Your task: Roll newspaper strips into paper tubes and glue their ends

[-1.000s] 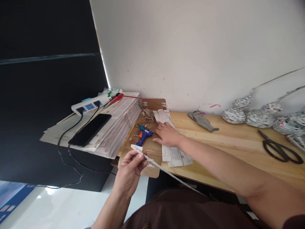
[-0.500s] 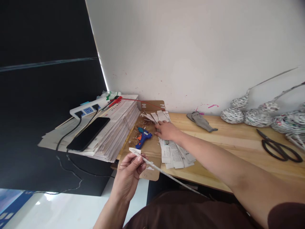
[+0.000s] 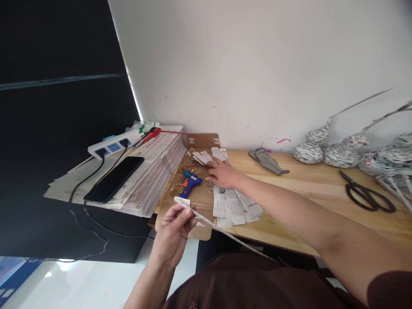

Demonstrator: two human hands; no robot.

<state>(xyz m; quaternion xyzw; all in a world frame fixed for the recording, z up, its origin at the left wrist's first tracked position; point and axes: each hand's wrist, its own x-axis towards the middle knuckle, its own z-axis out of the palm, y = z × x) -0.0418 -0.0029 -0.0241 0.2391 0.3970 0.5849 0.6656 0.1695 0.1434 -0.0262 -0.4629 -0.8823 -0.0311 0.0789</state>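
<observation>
White paper rod [image 3: 225, 232], clamped in the grip of the left hand [image 3: 177, 221], its long axis running from ten to four o'clock. Just beyond, at one o'clock, lies the glue gun [image 3: 192, 185]. Farther, toward two, the right hand [image 3: 222, 172], nearer the paper strips [image 3: 236, 208], touches them on the table [image 3: 289, 193], grip apart.

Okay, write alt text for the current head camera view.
A person's left hand pinches a thin twisted paper strand while the right hand rests on loose printed paper strips. Nearby are a blue glue gun, a phone on stacked paper, black scissors and woven paper gourd shapes.
</observation>
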